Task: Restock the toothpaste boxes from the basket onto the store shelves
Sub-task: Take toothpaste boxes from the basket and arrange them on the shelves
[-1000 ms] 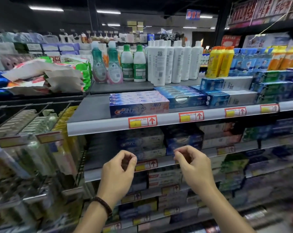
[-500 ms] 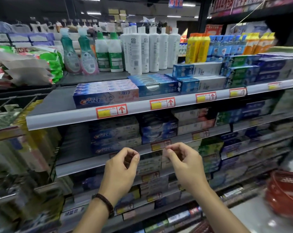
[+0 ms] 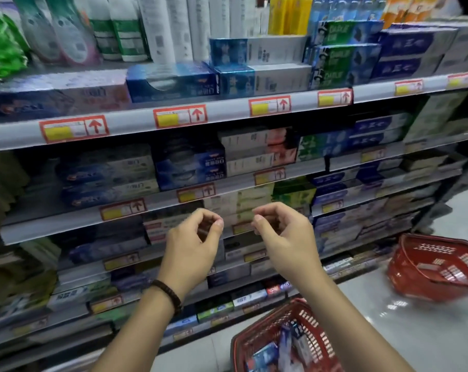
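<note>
My left hand (image 3: 194,242) and my right hand (image 3: 283,237) hover side by side in front of the middle shelves, fingers curled toward the thumbs with nothing in them. A dark beaded bracelet sits on the left wrist. Below my right forearm a red basket (image 3: 257,345) stands on the floor, holding several toothpaste boxes (image 3: 283,347). The store shelves (image 3: 136,124) rise in tiers, packed with rows of toothpaste boxes (image 3: 173,79) and price tags on each rail.
A second red basket (image 3: 415,261) lies tilted on the pale floor at the right, and I see nothing in it. Bottles of liquid (image 3: 152,25) line the top shelf behind the boxes. Green packs (image 3: 2,47) sit at the far left.
My view has tipped downward and to the right, bringing the floor and both red baskets into sight. My hands stay together in the same curled pose, holding nothing.
</note>
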Available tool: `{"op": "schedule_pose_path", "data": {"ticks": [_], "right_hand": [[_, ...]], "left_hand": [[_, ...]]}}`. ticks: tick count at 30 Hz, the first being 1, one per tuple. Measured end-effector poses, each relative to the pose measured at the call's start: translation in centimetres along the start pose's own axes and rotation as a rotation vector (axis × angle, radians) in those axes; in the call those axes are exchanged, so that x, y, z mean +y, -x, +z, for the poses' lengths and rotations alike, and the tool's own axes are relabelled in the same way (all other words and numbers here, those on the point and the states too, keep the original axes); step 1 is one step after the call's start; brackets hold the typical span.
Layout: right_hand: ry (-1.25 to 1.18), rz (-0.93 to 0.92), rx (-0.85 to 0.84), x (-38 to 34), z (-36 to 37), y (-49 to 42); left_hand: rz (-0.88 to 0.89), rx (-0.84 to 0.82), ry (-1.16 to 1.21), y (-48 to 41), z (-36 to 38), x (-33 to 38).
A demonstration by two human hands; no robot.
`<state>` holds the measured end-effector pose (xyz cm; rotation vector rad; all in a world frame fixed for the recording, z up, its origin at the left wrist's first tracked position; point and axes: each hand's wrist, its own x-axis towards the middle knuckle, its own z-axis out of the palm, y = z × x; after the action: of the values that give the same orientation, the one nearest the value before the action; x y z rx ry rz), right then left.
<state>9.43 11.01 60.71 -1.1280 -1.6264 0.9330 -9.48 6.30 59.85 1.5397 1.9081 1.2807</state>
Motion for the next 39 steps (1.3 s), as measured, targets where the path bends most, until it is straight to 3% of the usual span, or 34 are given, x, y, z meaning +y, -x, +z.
{"op": "schedule_pose_path", "data": {"ticks": [8, 20, 33, 39], "right_hand": [[-0.025, 0.120, -0.012, 7.8, -6.5, 1.4], [0.013, 0.355, 0.165, 19.5, -10.4, 3.7], [-0.066, 0.667, 0.396, 36.6, -8.6, 10.4], [-0.109, 0.740, 0.371, 43.0, -6.1, 12.9]], "left_hand": [[-0.062, -0.019, -0.026, 2.0, 10.0, 0.1], [-0.152, -0.288, -0.020, 3.4, 22.4, -5.2], [-0.303, -0.392, -0.053, 6.6, 33.1, -19.7], [-0.363, -0.442, -0.056, 9.0, 37.5, -25.8]]}}
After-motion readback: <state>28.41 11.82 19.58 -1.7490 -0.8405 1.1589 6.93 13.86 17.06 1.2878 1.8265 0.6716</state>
